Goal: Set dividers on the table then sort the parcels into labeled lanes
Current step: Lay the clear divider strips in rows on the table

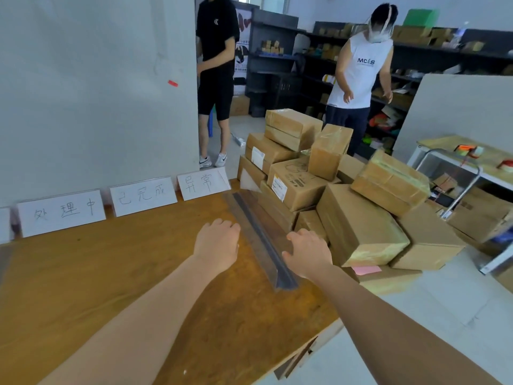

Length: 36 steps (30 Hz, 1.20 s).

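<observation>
Fingers (295, 235) of the right grip (306, 252) curl over the clear wall of the divider (263, 240), thumb spread toward its dark base, so this grip holds it. The left grip (218, 243) sits just left of the divider, knuckles up and fingers loosely bent toward the surface (111, 273), holding nothing. Whether it touches the divider cannot be told.

The divider lies between the two grips on the right part of the wooden surface. It runs from near the front edge back toward the far edge. Its far clear corner stands against the parcels (361, 226).

Along the far edge, three white cards (143, 197) with handwritten characters lean against the wall side by side. A fourth shows only partly at the left border.

The parcels, brown taped boxes, are heaped just right of the surface, some tilted on top of others. A pink note (366, 270) lies at the foot of the heap.

Further right stands a cart (449, 162) with tape rolls on top. Behind the heap two people (358, 79) stand before dark shelves (422, 54) stocked with small boxes.
</observation>
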Each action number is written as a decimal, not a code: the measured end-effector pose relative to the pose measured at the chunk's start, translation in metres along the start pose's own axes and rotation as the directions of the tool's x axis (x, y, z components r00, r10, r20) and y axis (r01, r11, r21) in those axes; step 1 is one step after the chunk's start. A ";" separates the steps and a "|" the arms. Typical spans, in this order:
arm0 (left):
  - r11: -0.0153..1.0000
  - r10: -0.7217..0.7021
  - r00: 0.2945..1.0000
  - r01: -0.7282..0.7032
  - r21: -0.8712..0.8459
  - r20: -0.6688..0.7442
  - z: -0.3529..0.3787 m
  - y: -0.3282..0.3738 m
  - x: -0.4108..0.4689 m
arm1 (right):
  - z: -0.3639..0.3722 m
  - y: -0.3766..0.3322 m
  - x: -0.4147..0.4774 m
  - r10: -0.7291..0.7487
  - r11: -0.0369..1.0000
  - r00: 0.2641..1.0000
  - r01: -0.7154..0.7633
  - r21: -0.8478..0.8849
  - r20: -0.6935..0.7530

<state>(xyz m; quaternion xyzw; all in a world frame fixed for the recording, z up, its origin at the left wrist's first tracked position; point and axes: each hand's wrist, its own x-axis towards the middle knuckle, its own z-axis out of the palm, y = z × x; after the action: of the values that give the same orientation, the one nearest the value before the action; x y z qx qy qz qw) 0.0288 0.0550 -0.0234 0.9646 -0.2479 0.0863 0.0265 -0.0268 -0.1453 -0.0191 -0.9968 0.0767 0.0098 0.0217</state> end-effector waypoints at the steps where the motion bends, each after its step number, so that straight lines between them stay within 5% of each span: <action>1: 1.000 -0.002 1.000 0.002 -0.009 0.007 0.005 0.003 0.009 | 0.002 0.004 0.008 0.007 1.000 1.000 -0.007 0.000 0.004; 11: 0.970 -0.176 0.968 0.201 -0.137 0.179 0.049 0.027 0.065 | 0.030 0.028 0.070 0.078 0.997 0.993 -0.080 0.016 0.089; 22: 0.741 -0.370 0.813 0.550 -0.384 0.450 0.080 0.052 0.077 | 0.050 0.041 0.092 0.132 0.986 0.991 -0.134 0.103 0.019; 36: 0.676 -0.558 0.798 0.596 -0.433 0.227 0.056 0.050 0.046 | 0.042 0.049 0.087 -0.030 0.994 0.987 0.046 0.098 -0.156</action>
<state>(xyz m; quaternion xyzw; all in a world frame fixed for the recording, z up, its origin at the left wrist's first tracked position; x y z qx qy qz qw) 0.0532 -0.0160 -0.0701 0.9571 0.0547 -0.0279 0.2831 0.0514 -0.2050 -0.0647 -0.9935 0.0595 -0.0714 0.0664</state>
